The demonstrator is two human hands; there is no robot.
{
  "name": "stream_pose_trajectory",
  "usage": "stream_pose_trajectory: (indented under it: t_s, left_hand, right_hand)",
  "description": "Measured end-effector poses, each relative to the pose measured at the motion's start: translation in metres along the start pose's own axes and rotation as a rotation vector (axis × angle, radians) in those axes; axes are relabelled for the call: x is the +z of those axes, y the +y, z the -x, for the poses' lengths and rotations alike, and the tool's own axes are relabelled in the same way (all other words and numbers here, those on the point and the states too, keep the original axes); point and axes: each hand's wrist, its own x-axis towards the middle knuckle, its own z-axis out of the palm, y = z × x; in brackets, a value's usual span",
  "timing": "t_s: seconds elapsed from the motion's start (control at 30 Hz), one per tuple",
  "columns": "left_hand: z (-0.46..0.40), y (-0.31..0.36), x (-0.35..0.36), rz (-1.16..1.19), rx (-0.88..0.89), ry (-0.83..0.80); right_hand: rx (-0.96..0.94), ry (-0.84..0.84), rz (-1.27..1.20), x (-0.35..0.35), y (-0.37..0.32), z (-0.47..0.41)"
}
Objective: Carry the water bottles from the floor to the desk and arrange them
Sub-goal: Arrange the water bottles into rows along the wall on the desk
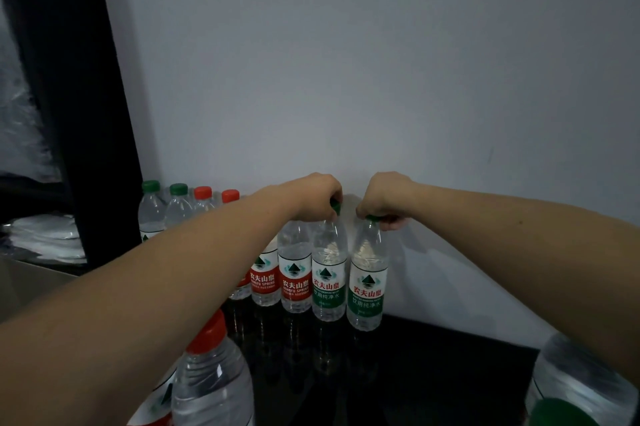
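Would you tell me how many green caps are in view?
5 green caps: two back left, one in the left hand, one in the right hand, one bottom right. The left arm may hide more.

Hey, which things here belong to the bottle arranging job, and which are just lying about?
Job:
- left hand and right hand, each gripping a green cap
- row of water bottles
- black desk

Lying about:
- crumpled plastic
- cardboard box
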Motion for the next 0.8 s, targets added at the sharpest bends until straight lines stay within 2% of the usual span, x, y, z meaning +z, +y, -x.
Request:
stream_pose_trajectory:
  t_s: [0.23, 0.37, 0.47, 0.57, 0.7, 0.8]
  left_hand:
    - [-0.002, 0.003, -0.003, 0.005, -0.015, 0.003]
    - [-0.002, 0.002, -0.002, 0.033, -0.028, 0.004]
    - [-0.001, 0.001, -0.001, 0.048, -0.044, 0.002]
    - [0.001, 0.001, 0.000, 0.056, -0.043, 0.002]
    - [0.005, 0.002, -0.001, 0.054, -0.050, -0.002]
    - [0.008, 0.005, -0.005, 0.046, -0.070, 0.001]
  right_hand:
    - [0.007, 0.007, -0.077, 0.004, -0.003, -0.008]
    - [-0.030, -0.031, -0.210, 0.005, 0.001, -0.013]
    - [0.016, -0.035, -0.080, 0.008, -0.003, -0.009]
    - [0.015, -0.046, -0.083, 0.008, -0.004, -0.009]
    - [0.085, -0.047, -0.255, 0.006, 0.002, -0.011]
    - [0.083, -0.038, -0.278, 0.002, 0.006, -0.006]
